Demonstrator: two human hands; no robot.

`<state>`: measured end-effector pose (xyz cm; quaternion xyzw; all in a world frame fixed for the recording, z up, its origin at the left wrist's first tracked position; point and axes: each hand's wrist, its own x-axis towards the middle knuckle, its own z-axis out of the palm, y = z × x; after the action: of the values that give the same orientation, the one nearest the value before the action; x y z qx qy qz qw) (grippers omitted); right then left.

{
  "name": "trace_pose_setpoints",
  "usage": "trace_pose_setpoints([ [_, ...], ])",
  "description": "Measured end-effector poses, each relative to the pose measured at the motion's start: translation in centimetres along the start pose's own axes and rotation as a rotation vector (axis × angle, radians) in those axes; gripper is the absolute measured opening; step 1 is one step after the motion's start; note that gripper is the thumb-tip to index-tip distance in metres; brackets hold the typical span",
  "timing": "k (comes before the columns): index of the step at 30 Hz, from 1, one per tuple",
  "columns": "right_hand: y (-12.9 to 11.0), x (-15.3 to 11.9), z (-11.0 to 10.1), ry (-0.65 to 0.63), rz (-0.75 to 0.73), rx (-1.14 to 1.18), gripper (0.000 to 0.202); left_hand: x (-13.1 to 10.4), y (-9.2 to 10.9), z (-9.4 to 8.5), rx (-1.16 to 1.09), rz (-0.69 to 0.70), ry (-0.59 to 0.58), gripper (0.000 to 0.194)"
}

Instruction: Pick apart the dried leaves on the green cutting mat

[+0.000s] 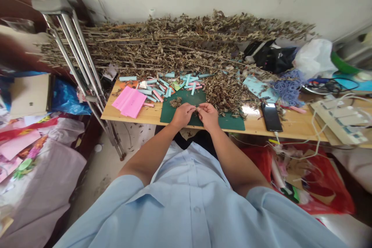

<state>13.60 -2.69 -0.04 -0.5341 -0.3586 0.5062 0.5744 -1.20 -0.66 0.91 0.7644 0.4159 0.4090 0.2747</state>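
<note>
Over the green cutting mat (pixel 232 123), my left hand (pixel 184 114) and my right hand (pixel 208 116) meet with their fingertips pinched together. Between them is something small, too hidden to name. A small clump of crumbled dried leaf (pixel 175 102) lies on the mat beside my left hand. Just past my right hand, a heap of dried leaves (pixel 222 95) covers part of the mat. Blue and pink paper rolls (pixel 162 85) are scattered behind the mat. To the left sits a stack of pink paper sheets (pixel 129 101).
Long bundles of dried stalks (pixel 162 42) line the wall. A crutch (pixel 78 50) leans at the table's left end. Right of the leaves are blue paper (pixel 258 88), a phone (pixel 271 117), purple string (pixel 288 87) and a power strip (pixel 340 120). A red bag (pixel 328 178) stands below.
</note>
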Motion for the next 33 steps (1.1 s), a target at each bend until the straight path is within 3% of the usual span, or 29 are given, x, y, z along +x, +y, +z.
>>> trace_pose_setpoints([
  [24,-0.32,-0.26,-0.37,-0.09,-0.006,-0.009,0.029,0.3,0.33,-0.57,-0.113,-0.039,-0.037,0.012],
  [33,0.45,0.07,-0.43,-0.073,-0.036,-0.111,0.025,-0.15,0.21,0.18,0.12,-0.029,-0.071,0.015],
])
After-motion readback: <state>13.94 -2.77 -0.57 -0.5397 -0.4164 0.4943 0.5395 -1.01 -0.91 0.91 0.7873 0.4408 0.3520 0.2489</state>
